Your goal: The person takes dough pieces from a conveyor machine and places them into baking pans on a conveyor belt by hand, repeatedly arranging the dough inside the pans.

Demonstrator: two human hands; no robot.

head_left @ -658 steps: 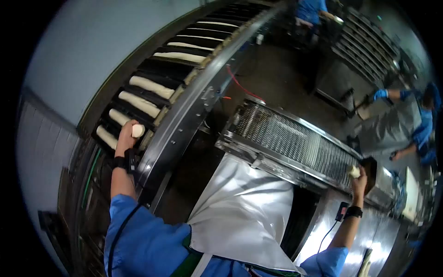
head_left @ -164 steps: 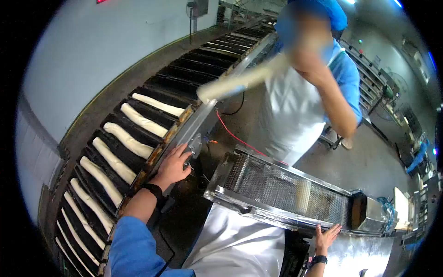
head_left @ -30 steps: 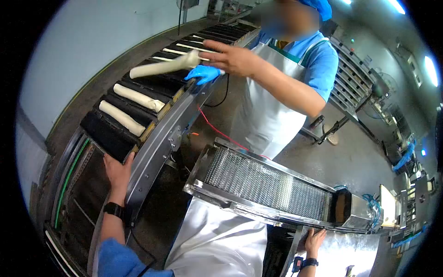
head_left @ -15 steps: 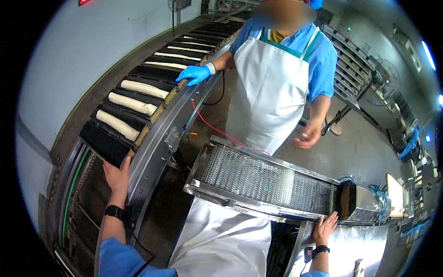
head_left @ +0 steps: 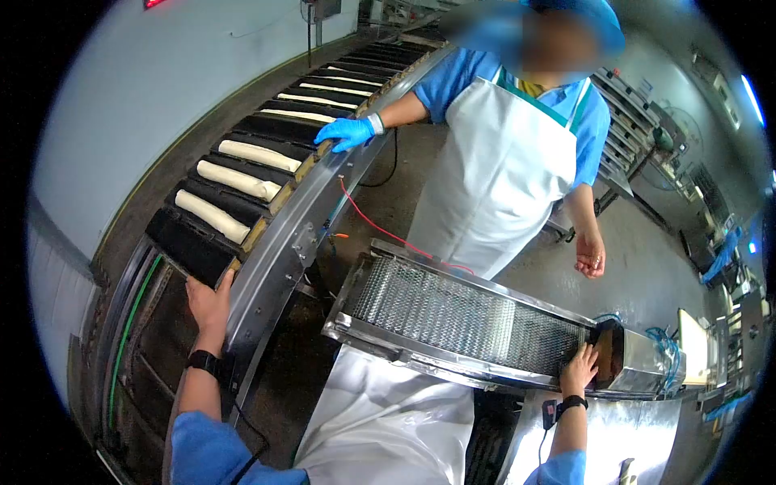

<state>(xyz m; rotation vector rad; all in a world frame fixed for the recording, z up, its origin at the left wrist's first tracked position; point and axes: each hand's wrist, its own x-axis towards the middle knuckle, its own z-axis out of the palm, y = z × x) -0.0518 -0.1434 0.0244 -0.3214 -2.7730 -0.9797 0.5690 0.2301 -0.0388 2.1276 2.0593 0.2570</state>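
At the near end of a row of dark trays, my left hand holds the end of the nearest tray, thumb apart from the fingers. That tray has no dough in it. A dough strip lies in the tray behind it, with more strips farther along. My right hand rests at the far right end of the wire mesh belt, fingers spread and holding nothing visible.
Across the mesh belt stands a co-worker in a white apron, a blue-gloved hand on the metal rail. A metal box sits at the belt's right end. Racks stand behind.
My right hand has moved from the belt's side edge up onto its right end. The co-worker has shifted right, bare hand lowered and without the dough held a second ago. My left hand stays at the tray.
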